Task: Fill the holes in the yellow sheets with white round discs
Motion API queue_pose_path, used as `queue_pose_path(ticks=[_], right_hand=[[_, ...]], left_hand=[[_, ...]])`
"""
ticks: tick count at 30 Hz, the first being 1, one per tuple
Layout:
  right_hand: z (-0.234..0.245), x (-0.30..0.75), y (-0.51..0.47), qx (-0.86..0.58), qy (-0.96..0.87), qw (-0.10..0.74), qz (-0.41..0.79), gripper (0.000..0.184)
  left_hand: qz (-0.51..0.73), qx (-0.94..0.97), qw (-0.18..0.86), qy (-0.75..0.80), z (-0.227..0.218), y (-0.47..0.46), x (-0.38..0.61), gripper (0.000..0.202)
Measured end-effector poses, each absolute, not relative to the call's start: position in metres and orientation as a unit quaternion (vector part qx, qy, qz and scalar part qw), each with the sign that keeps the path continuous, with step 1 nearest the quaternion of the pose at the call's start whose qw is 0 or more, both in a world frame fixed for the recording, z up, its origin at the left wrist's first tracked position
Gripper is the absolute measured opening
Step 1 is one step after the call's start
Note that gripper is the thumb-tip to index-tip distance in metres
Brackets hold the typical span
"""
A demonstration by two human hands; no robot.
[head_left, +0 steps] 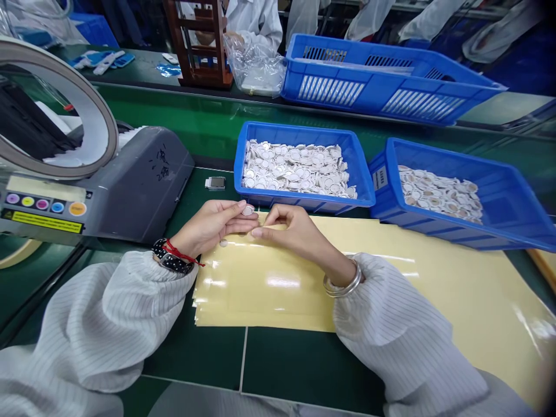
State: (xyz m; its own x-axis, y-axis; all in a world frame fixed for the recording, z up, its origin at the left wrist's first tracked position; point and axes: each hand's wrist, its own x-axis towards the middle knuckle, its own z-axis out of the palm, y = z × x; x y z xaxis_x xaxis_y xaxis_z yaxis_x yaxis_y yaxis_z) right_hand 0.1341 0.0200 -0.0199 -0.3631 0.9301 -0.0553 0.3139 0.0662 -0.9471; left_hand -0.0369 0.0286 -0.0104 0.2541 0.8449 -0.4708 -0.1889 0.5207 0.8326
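Observation:
My left hand (221, 223) is closed, its thumb pressing a small round white disc (248, 210) with a darker rim against the fingers. Close beside it, my right hand (289, 227) is pinched, thumb against forefinger, low over a glossy yellow sheet (278, 289); whatever is between those fingertips is too small to make out. One more little disc (223, 243) lies near the sheet's left edge, just below my left fingers. Behind both hands stands a blue bin (304, 201) filled with similar white discs (295, 168).
A second blue bin (456, 231) of discs sits at the right. On the left is a grey tape machine (143, 179) with a large roll (106, 127). A small grey device (215, 183) lies by the bin. Across the back are a blue basket (334, 87) and a person's white sleeve (260, 23).

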Motion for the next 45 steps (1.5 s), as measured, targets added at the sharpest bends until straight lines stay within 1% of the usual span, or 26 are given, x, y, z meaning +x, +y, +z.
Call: queue_pose_path(ticks=[2, 4, 8, 18, 34, 45], right_hand=[[-0.024, 0.133, 0.022, -0.494, -0.62, 0.372, 0.483, 0.031], [-0.029, 0.129, 0.022, -0.522, -0.601, 0.419, 0.437, 0.029], [-0.039, 0.123, 0.019, -0.566, -0.589, 0.458, 0.35, 0.026], [-0.046, 0.118, 0.017, -0.572, -0.627, 0.443, 0.288, 0.026], [-0.044, 0.117, 0.016, -0.578, -0.638, 0.438, 0.26, 0.024], [-0.05, 0.117, 0.017, -0.579, -0.648, 0.437, 0.233, 0.024]], left_hand=[[0.352, 0.328, 0.727, 0.49, -0.011, 0.027, -0.036, 0.019], [0.349, 0.325, 0.731, 0.488, -0.012, 0.026, -0.035, 0.02], [0.347, 0.32, 0.731, 0.492, -0.011, 0.025, -0.034, 0.019], [0.34, 0.321, 0.723, 0.509, -0.015, 0.027, -0.033, 0.019], [0.34, 0.329, 0.729, 0.495, -0.016, 0.026, -0.034, 0.018], [0.345, 0.327, 0.73, 0.492, -0.019, 0.027, -0.034, 0.018]])
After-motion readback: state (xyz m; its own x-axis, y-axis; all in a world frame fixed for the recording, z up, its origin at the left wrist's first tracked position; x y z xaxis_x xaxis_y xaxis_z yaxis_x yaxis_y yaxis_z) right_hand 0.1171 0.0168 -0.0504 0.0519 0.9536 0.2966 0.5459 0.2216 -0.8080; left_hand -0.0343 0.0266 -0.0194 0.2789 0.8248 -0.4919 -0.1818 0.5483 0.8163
